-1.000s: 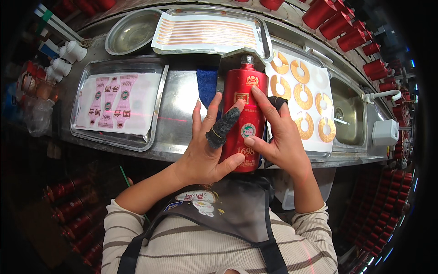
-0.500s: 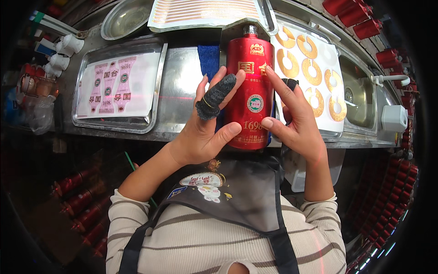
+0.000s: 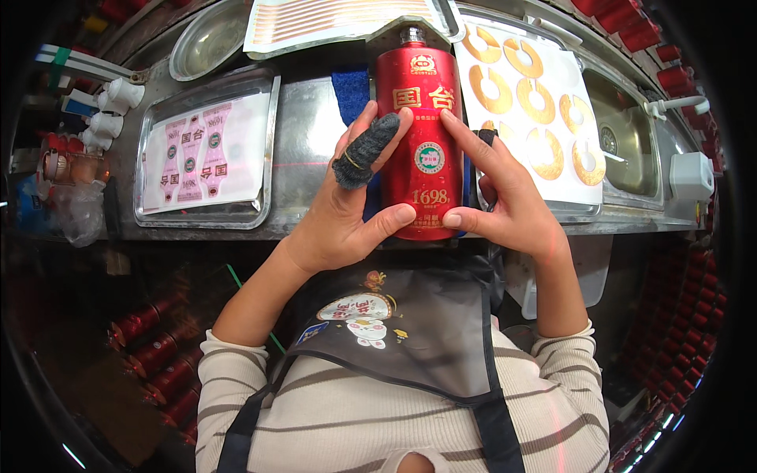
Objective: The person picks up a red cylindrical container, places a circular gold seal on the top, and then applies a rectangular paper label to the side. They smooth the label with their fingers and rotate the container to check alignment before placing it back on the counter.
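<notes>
A red bottle (image 3: 426, 87) with gold print and a small round green-and-white label lies face up, its silvery cap pointing away from me. My left hand (image 3: 335, 209) grips its left side, the thumb on the lower front and the fingers along the edge. A dark knit finger cover (image 3: 367, 150), banded with a thin ring, is on one left finger. My right hand (image 3: 512, 201) holds the other side, thumb low and index finger laid along the front. Part of a dark cover shows on a right finger. Under the bottle, a blue cloth (image 3: 349, 96) sticks out.
At left, a metal tray (image 3: 274, 150) holds a sheet of pink labels (image 3: 248, 126). Gold C-shaped stickers (image 3: 536, 101) lie on a white sheet at right, beside a sink (image 3: 627, 162) with a white faucet (image 3: 680, 104). A metal bowl (image 3: 185, 59) stands behind. Red bottles (image 3: 154, 355) fill both lower sides.
The view has shifted slightly. Both thumbs now sit lower against the bottle's bottom end, and my hands still flank it.
</notes>
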Tool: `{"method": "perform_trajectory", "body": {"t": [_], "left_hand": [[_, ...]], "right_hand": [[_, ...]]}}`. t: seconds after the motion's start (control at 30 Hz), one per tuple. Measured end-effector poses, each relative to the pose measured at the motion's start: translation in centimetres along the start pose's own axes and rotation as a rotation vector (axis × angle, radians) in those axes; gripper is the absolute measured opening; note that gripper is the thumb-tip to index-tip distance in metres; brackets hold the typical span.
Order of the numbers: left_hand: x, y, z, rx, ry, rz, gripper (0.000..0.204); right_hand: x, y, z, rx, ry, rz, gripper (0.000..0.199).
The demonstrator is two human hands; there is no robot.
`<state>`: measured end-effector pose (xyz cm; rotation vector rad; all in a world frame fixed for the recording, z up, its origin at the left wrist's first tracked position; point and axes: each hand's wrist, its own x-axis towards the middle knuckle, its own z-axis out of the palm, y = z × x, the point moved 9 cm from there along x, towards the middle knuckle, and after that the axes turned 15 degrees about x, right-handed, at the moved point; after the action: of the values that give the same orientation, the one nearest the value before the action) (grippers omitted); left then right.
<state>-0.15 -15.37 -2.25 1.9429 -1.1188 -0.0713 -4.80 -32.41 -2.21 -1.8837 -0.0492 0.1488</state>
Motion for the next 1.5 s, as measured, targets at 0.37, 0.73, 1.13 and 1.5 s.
{"method": "perform_trajectory", "body": {"t": [0.37, 0.73, 1.13, 1.5], "left_hand": [[0.3, 0.1, 0.0, 0.044, -0.008, -0.014, 0.086], [0.9, 1.1, -0.6, 0.154, -0.016, -0.001, 0.088], [0.5, 0.7, -0.3, 0.141, -0.021, -0.034, 0.093], [-1.4, 0.9, 0.3, -0.130, 0.013, -0.171, 0.113]], "right_hand": [[1.0, -1.2, -0.9, -0.046, 0.053, -0.034, 0.093], [2.1, -3.2, -1.1, -0.149, 0.063, -0.032, 0.091], [3.1, -2.7, -1.6, -0.114, 0.128, -0.068, 0.085], [-0.2, -1.2, -5.7, 0.481, 0.665, -0.117, 0.038]]}}
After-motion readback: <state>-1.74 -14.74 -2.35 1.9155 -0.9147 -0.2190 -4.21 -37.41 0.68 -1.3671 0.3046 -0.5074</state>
